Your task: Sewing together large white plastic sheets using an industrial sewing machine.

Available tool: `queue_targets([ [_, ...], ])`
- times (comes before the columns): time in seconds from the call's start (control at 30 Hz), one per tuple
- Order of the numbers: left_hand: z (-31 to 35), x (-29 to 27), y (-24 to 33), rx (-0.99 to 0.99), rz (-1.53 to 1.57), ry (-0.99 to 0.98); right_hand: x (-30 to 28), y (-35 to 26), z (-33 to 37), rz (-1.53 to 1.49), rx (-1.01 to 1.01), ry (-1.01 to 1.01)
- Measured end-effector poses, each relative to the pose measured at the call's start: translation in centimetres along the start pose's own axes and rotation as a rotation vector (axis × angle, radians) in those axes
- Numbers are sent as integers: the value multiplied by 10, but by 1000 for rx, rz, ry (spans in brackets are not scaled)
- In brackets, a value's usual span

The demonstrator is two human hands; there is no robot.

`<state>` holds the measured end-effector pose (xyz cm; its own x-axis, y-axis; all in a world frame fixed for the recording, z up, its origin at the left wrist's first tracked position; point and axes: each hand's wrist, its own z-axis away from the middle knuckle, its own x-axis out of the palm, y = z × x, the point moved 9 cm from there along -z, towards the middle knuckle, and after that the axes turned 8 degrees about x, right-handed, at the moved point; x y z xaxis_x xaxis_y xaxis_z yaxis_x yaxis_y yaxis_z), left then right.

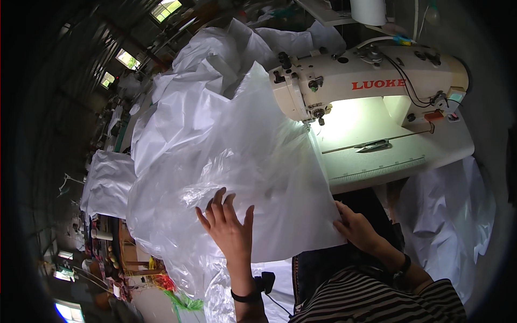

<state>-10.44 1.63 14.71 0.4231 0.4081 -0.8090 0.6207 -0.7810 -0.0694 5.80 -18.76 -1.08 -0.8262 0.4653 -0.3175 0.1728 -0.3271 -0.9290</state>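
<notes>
A large translucent white plastic sheet (pixel 258 156) spreads from the sewing machine (pixel 371 81) down over the front of the table. Its right edge runs up to the needle area under the machine head. My left hand (pixel 227 220) has its fingers spread over the lower part of the sheet; whether it touches the sheet is hard to tell. My right hand (pixel 355 226) pinches the sheet's lower right corner between thumb and fingers, just below the machine bed's front edge.
Thread snips (pixel 372 145) lie on the lit machine bed. White material is heaped behind (pixel 215 59) and hangs at the right (pixel 444 226). A white thread cone (pixel 369 12) stands at top right. Green and red bags (pixel 183 300) sit low at left.
</notes>
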Motion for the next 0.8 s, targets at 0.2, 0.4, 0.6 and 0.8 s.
queue_targets([
  [0.2, 0, -32, 12, 105, 11, 7, -1, 3, -2, 55, 33, 16],
  [0.4, 38, -35, 63, 316, 367, -183, 5, 2, -1, 44, 13, -43],
  [0.6, 86, 28, 162, 565, 777, -469, -17, -6, -5, 10, 13, 97],
  [0.8, 105, 33, 189, 754, 820, -549, -1, -15, -17, 462, -31, 202],
])
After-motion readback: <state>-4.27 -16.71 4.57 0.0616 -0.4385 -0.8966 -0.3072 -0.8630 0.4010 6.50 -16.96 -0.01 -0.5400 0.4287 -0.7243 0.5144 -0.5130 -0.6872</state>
